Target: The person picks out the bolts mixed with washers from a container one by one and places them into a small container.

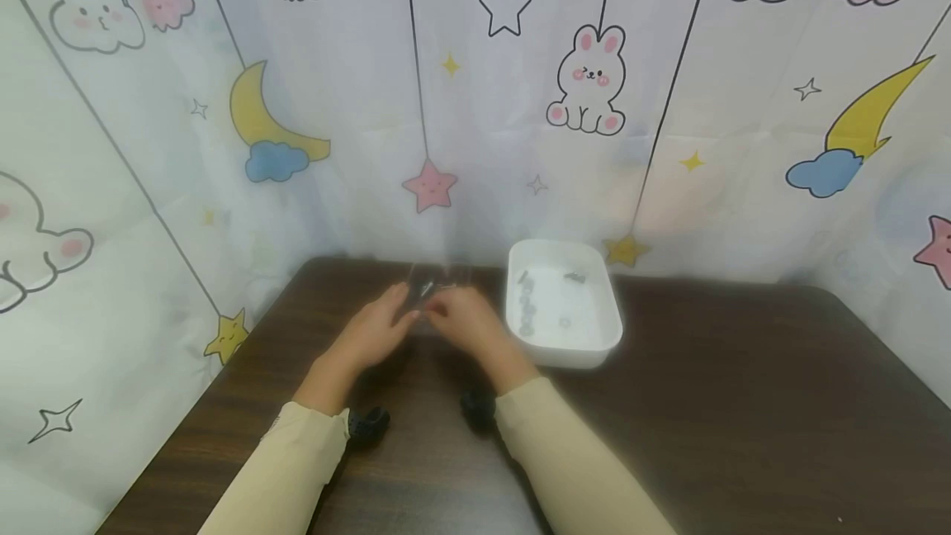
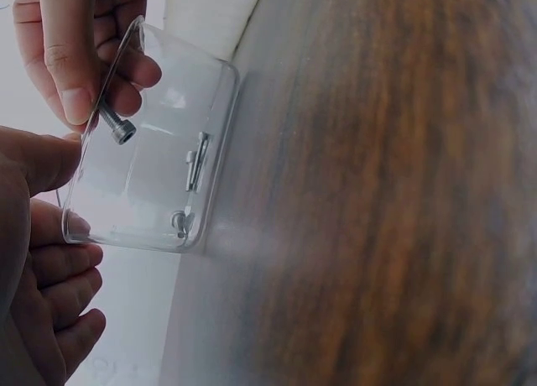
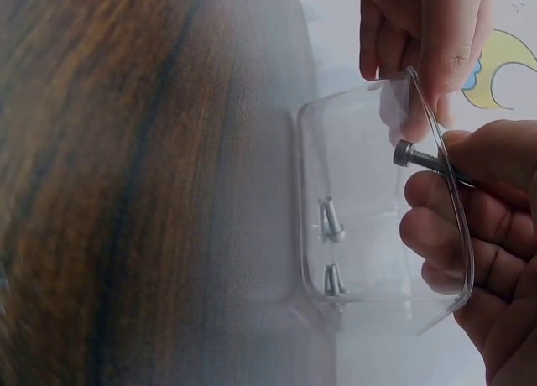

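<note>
A clear plastic box (image 2: 155, 193) stands on the table between both hands, with several small metal screws (image 3: 331, 222) lying on its floor. My left hand (image 1: 375, 329) holds the box at its near left side, the thumb by the rim and a fingertip behind the clear wall. Between thumb and fingers my right hand (image 1: 468, 322) pinches a socket-head screw (image 2: 122, 131) at the rim. In the right wrist view, that screw's head (image 3: 404, 153) points into the box while its threaded end is mostly hidden by the fingers.
To the right of the hands stands a white bin (image 1: 616, 338) with small metal parts (image 1: 527, 304) along its left side and a few others apart from them. The dark wooden table (image 1: 743, 403) meets a printed curtain (image 1: 357, 106) at the back.
</note>
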`<state>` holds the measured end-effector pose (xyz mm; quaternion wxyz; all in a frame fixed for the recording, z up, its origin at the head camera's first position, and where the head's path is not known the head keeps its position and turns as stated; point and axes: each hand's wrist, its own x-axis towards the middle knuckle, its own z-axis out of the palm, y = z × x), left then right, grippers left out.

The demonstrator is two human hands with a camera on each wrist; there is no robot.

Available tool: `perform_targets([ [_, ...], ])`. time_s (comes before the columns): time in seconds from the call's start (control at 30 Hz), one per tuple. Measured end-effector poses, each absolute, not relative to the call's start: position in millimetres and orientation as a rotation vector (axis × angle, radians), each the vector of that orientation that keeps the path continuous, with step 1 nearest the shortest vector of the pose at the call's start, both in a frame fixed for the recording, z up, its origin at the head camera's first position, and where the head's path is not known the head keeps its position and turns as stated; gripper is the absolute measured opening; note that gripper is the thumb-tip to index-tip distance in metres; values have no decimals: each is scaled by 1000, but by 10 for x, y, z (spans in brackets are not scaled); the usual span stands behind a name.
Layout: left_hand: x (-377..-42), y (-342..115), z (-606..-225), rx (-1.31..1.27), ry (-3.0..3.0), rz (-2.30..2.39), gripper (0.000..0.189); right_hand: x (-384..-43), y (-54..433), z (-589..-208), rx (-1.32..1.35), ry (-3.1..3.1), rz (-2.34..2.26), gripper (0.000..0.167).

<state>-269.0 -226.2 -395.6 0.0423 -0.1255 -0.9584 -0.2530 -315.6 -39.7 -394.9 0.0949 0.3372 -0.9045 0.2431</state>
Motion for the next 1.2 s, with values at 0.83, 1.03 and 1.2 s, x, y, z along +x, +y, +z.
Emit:
perform_targets([
  [0.83,-2693,-2275,-3969,-385,-2931,-764,65,-3143,-387,-3933,983,-2722,755,11],
  [1.03,-2688,-2274,-3968,-394,-2914,-766,63,-3147,-390,-3938,982,-2704,760,9],
  [1.2,-2687,-2270,-3968,-396,-2908,-756,63,-3146,-386,-3942,986,-2683,766,8],
])
